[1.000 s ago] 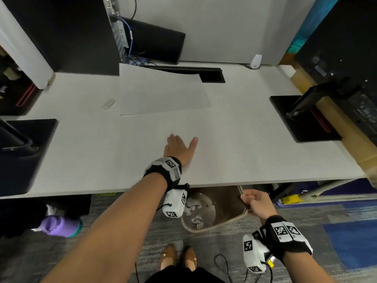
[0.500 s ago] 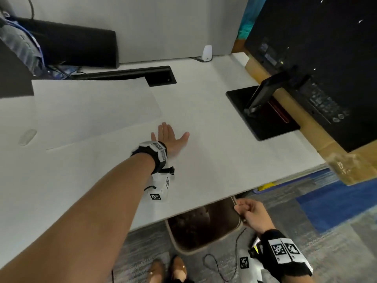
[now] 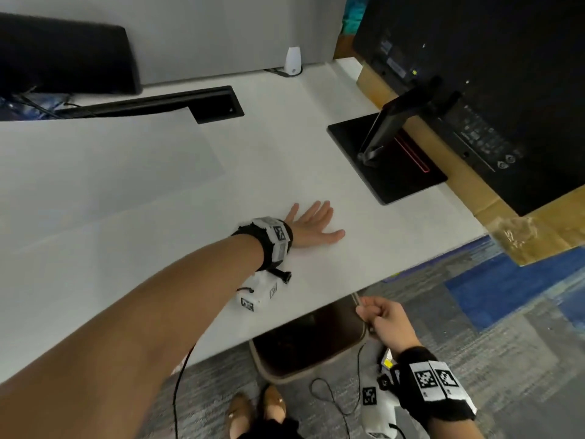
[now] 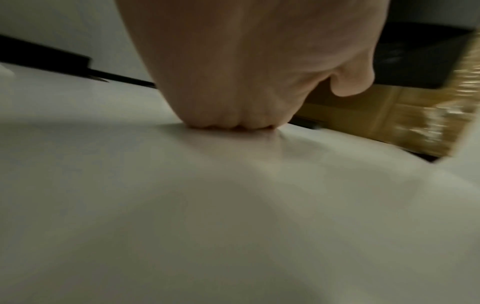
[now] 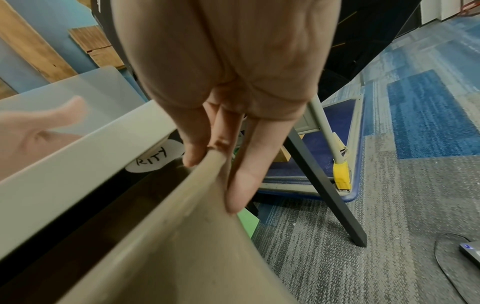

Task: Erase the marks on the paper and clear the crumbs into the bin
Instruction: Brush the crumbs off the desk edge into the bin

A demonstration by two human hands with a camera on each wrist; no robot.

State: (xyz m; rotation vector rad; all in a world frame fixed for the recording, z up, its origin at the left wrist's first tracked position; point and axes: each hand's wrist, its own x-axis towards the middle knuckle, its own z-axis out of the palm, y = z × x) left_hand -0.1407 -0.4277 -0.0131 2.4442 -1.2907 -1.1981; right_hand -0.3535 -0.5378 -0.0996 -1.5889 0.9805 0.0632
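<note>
bin (image 3: pixel 319 350) rim under desk (image 3: pixel 364 255) edge in right hand (image 3: pixel 384 320)

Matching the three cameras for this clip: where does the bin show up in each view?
Head: the bin sits at bottom centre, half under the desk edge, the right hand gripping its rim.
Left wrist: not in it.
Right wrist: its beige wall fills the lower left, rim pinched by the fingers.
Shared landmark: the white desk edge.
</note>
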